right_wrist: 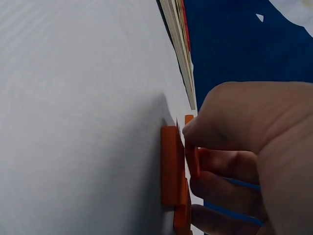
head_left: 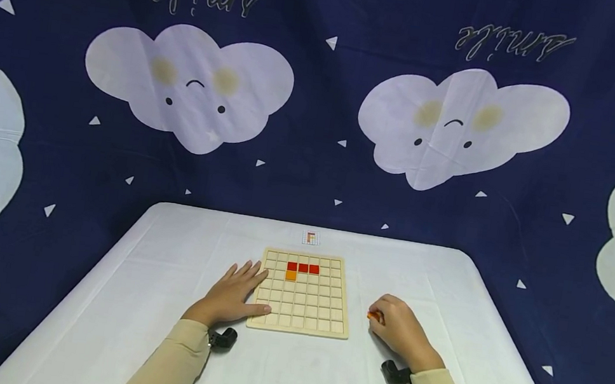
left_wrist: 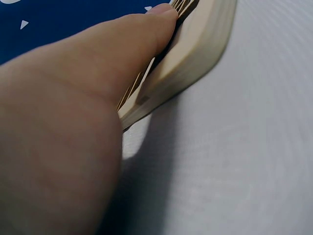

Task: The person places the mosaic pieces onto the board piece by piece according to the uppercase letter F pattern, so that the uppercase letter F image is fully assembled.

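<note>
A pale wooden grid board (head_left: 297, 330) lies on the table. Three red tiles (head_left: 303, 268) form a row in its upper part, and an orange tile (head_left: 291, 276) sits below the leftmost one. My left hand (head_left: 232, 293) rests on the board's left edge with fingers spread, the thumb over its lower left cells. To the right of the board, my right hand (head_left: 398, 331) pinches an orange tile (right_wrist: 192, 159) between thumb and fingers. Under that hand, other orange tiles (right_wrist: 169, 166) lie on the table, partly hidden by the fingers.
Behind the board lies a small card (head_left: 310, 238) printed with a coloured grid pattern. A white cloth covers the table (head_left: 198, 236). Beyond its far edge hangs a dark blue curtain (head_left: 323, 111) with clouds. Each wrist carries a black camera (head_left: 224, 339).
</note>
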Available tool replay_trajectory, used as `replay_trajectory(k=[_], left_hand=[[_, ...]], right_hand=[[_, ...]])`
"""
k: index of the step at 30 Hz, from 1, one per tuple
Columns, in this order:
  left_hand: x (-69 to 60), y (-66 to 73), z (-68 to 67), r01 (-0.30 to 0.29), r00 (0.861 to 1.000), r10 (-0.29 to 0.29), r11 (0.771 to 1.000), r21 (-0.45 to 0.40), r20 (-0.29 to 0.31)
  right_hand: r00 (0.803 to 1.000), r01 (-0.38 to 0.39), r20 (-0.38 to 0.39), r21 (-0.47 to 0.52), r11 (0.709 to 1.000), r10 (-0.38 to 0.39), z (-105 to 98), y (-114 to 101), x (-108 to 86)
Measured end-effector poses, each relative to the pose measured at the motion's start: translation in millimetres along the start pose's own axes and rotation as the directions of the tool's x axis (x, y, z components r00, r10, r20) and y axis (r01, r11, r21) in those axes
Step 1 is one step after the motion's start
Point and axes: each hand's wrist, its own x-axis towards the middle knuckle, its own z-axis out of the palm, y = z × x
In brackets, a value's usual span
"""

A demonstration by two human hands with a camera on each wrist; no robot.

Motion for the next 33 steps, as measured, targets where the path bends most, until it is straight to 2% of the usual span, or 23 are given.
replay_trajectory(k=[9,17,21,27,33], left_hand=[[-0.7,2.1,-1.5,0.004,1.000,-0.004,1.000,0.005,0.006],[-1.2,3.3,-2.9,0.003,1.000,-0.003,1.000,0.004,0.013],[-1.3,2.6,-3.7,0.004,1.000,-0.004,1.000,0.015,0.012],[-0.9,2.5,-3.0,0.014,1.000,-0.014,1.000,0.012,0.013],[0.1,2.4,-1.8,0.024,1.000,-0.025,1.000,0.010,0.013]], right_hand=[[0.998,0.020,-0.068,0.023,1.000,-0.018,-0.4,0.8,3.3],[0.997,0.014,-0.076,0.069,0.998,-0.009,-2.6,-0.9,10.9],[0.997,0.026,-0.075,0.119,0.993,-0.017,-2.1,-4.9,20.3],[0.994,0.087,-0.086,0.158,0.984,-0.074,7.2,-15.1,37.9],[0.995,0.101,-0.029,0.195,0.976,-0.097,19.8,-31.0,54.2]])
